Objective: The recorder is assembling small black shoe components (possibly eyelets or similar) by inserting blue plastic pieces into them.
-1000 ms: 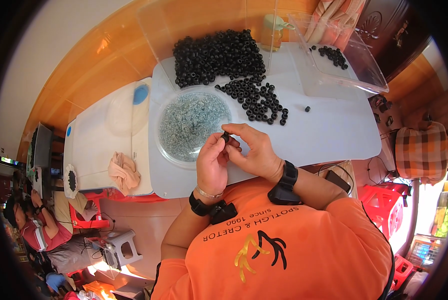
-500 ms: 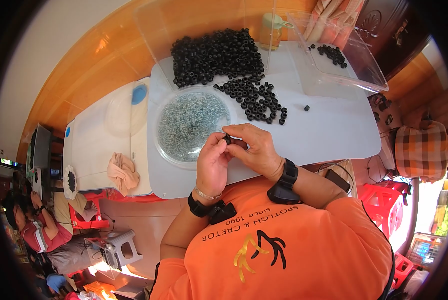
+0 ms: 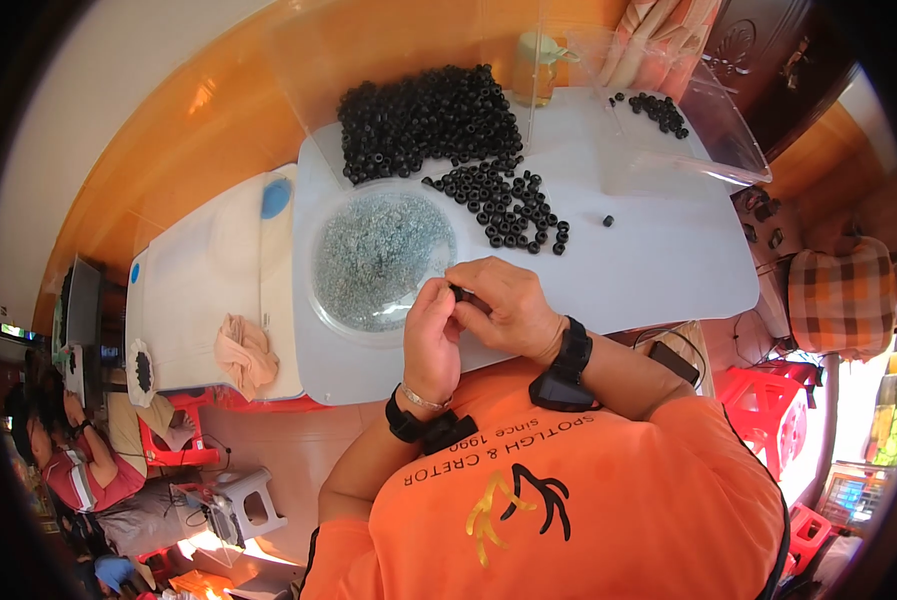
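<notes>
My left hand (image 3: 431,340) and my right hand (image 3: 509,307) meet over the near edge of the table. Between their fingertips both pinch one small black round piece (image 3: 456,292), mostly covered by the fingers. Just left of the hands, a clear round tray (image 3: 320,298) holds many tiny glassy, pale bluish bits (image 3: 381,250). Beyond them, loose black round pieces with holes (image 3: 508,212) spread from a larger heap (image 3: 428,120) in a clear box lying open toward me. One single black piece (image 3: 608,221) lies apart on the right.
The grey-white table (image 3: 658,270) carries another clear box (image 3: 713,165) with several black pieces and a lidded jug (image 3: 534,75) at the back. A pale second table (image 3: 198,290) adjoins on the left, with a peach cloth (image 3: 247,352). Another person (image 3: 88,465) sits far left.
Both hands have come slightly nearer to me with the black piece, and the fingers now cover more of it. The whole view has shifted a little.
</notes>
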The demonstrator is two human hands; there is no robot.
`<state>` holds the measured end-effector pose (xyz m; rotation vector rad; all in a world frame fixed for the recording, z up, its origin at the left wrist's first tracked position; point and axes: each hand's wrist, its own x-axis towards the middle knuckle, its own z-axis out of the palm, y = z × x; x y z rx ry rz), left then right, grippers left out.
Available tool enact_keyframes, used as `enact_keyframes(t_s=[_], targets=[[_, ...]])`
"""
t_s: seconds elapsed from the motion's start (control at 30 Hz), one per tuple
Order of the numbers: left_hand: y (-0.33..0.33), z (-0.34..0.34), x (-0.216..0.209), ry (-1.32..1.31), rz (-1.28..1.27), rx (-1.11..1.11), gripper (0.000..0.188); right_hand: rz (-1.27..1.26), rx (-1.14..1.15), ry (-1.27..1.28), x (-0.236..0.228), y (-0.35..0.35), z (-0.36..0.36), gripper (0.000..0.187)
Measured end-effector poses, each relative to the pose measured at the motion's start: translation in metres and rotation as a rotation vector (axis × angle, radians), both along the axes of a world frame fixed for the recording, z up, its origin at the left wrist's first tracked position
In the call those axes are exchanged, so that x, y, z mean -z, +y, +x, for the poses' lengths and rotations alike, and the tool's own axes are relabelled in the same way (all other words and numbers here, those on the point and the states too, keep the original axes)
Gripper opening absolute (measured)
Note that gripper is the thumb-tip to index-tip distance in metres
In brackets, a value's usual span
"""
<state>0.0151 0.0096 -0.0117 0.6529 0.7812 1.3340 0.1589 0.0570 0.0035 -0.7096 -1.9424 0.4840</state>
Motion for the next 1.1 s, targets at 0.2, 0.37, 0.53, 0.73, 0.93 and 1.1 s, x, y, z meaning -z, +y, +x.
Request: enact_keyframes(t_s=[0.2,0.37,0.53,0.73,0.93,1.1], targets=[[0.003,0.006,-0.009,0.015,-0.011,-0.051,0.017,0.048,0.014,-0.067,-0.004,-0.001,-0.003,0.026],[0.003,0.011,-0.01,0.049,-0.038,-0.131,0.02,0.034,0.019,-0.099,0.003,-0.004,-0.009,0.022],[0.004,0.004,-0.015,0.05,-0.01,-0.05,0.024,0.095,0.072,-0.097,-0.021,0.009,0.007,0.026],[0.003,-0.014,-0.012,0.084,-0.002,0.005,0.028,0.465,0.857,-0.167,-0.098,0.091,0.093,0.037],[0.004,-0.016,-0.007,0.077,-0.003,0.014,0.025,0.171,0.514,-0.177,-0.064,0.098,0.085,0.017],[0.005,-0.019,-0.006,0.083,-0.011,0.051,0.024,-0.033,0.402,-0.577,-0.004,0.127,0.056,0.014]])
